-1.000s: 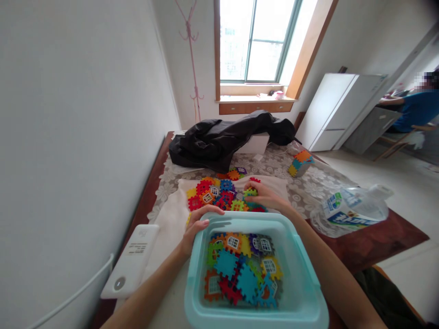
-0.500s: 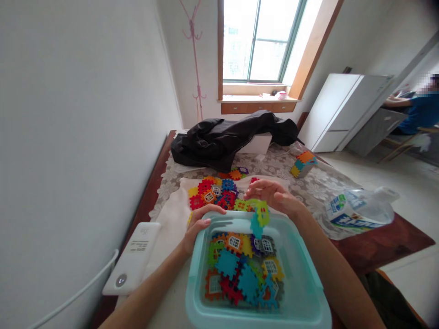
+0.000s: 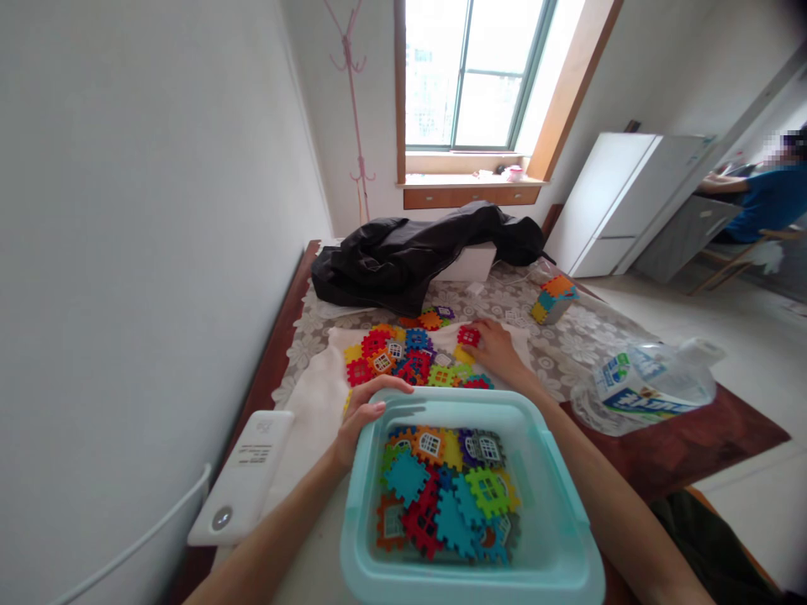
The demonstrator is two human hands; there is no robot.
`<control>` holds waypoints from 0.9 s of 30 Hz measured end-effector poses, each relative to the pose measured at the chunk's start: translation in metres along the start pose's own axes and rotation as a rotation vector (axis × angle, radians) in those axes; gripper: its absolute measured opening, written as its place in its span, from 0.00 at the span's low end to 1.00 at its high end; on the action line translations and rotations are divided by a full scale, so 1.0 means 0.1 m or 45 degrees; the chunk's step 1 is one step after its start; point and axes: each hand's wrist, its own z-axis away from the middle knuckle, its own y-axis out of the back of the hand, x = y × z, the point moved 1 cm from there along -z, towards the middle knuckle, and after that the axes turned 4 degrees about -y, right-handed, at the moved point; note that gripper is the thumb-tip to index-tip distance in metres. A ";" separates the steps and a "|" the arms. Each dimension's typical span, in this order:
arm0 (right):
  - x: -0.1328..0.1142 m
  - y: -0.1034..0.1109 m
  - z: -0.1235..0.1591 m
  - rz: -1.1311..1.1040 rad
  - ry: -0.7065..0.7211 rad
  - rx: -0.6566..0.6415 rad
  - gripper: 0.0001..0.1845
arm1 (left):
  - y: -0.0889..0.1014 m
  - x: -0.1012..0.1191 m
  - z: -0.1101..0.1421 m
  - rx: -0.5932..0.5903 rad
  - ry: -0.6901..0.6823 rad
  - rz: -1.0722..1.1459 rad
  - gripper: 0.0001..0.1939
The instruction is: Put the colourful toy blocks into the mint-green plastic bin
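Note:
A light teal plastic tub (image 3: 555, 538) sits at the near table edge, holding several colourful interlocking building tiles (image 3: 450, 496). My left hand (image 3: 362, 412) grips the tub's far left corner, fingers curled over the rim. A loose pile of the same tiles (image 3: 403, 355) lies on a white cloth (image 3: 308, 395) beyond the tub. My right hand (image 3: 495, 349) reaches past the tub to the pile's right edge, fingers closed on a red tile (image 3: 467, 335).
A white power bank (image 3: 243, 479) with a cable lies left of the tub. A crumpled plastic water bottle (image 3: 649, 382) lies at right. A small tile cube (image 3: 551, 299) and a black jacket (image 3: 409, 256) sit farther back. Another person sits at far right.
My right hand lifted green and blue tiles from the pile, dropped them into the tub, then reached back out to a red tile. The left hand stayed put.

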 end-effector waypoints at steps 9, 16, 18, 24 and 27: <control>0.06 -0.10 -0.05 -0.326 -0.057 0.109 0.30 | -0.04 0.05 0.03 0.017 -0.029 -0.015 0.18; -0.07 0.06 -0.01 -0.693 0.103 0.382 0.17 | 0.00 0.01 0.00 -0.026 -0.023 -0.028 0.19; -0.09 0.09 -0.01 -0.835 0.053 0.489 0.17 | 0.01 0.01 0.00 -0.034 -0.015 -0.033 0.20; -0.05 0.09 -0.08 -1.384 -0.190 0.452 0.22 | -0.02 0.02 0.02 -0.010 -0.028 -0.002 0.19; -0.05 0.08 -0.09 -1.617 -0.262 0.358 0.25 | -0.01 0.02 0.01 -0.010 -0.042 -0.013 0.19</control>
